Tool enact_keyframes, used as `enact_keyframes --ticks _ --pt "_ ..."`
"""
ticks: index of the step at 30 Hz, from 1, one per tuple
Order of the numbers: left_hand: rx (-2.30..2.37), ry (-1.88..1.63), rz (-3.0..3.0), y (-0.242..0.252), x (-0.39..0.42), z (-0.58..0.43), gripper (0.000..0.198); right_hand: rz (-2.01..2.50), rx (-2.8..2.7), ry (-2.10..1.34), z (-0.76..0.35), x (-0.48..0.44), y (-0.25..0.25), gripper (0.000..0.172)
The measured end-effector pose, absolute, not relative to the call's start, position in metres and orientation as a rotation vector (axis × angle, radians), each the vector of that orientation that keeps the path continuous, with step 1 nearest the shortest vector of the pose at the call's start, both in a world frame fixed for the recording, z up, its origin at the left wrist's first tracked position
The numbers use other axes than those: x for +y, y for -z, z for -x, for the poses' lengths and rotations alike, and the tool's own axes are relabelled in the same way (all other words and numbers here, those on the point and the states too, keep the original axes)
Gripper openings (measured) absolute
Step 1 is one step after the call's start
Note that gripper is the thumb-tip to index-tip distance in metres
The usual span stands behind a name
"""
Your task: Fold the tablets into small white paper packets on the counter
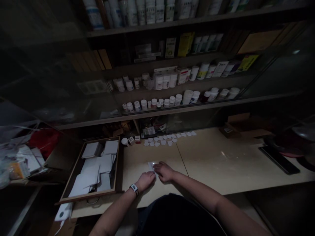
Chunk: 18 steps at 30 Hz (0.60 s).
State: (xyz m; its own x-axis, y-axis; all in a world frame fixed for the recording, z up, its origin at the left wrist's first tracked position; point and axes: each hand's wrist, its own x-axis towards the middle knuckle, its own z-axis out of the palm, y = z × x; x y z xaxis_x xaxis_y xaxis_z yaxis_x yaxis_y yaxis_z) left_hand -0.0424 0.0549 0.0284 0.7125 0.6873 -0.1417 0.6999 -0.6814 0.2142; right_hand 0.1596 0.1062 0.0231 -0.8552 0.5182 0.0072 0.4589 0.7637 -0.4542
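A small piece of white paper (150, 166) lies on the pale tabletop in front of me, partly covered by my hands. My left hand (145, 181), with a watch (134, 188) on its wrist, is closed at the paper's near edge, fingertips turned inward. From the right, my right hand (163, 171) reaches over the paper with its fingers bent down onto it. My fingertips almost meet and hide how the paper is folded. Farther back, several small folded paper packets (163, 142) lie in loose rows.
A wooden drawer (119, 164) at left holds stacks of white paper sheets (90, 173). Small bottles and boxes (125, 141) stand behind it. Shelves of medicine bottles (158, 82) rise ahead. At right are an open cardboard box (238, 126) and a flat black object (279, 159).
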Motion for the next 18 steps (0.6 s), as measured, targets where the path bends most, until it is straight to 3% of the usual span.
enact_keyframes --ticks 8,14,18 --pt "1.408 -0.387 -2.34 -0.026 0.037 0.043 0.018 0.931 -2.724 -0.534 -0.15 0.093 -0.004 0.022" --pt "1.307 -0.351 -2.452 -0.015 0.038 0.055 0.042 0.908 -2.738 -0.52 -0.15 0.096 0.0 0.024" --pt "1.433 -0.485 -2.259 -0.008 0.041 0.054 0.037 0.907 -2.736 -0.516 -0.151 0.093 -0.009 0.023"
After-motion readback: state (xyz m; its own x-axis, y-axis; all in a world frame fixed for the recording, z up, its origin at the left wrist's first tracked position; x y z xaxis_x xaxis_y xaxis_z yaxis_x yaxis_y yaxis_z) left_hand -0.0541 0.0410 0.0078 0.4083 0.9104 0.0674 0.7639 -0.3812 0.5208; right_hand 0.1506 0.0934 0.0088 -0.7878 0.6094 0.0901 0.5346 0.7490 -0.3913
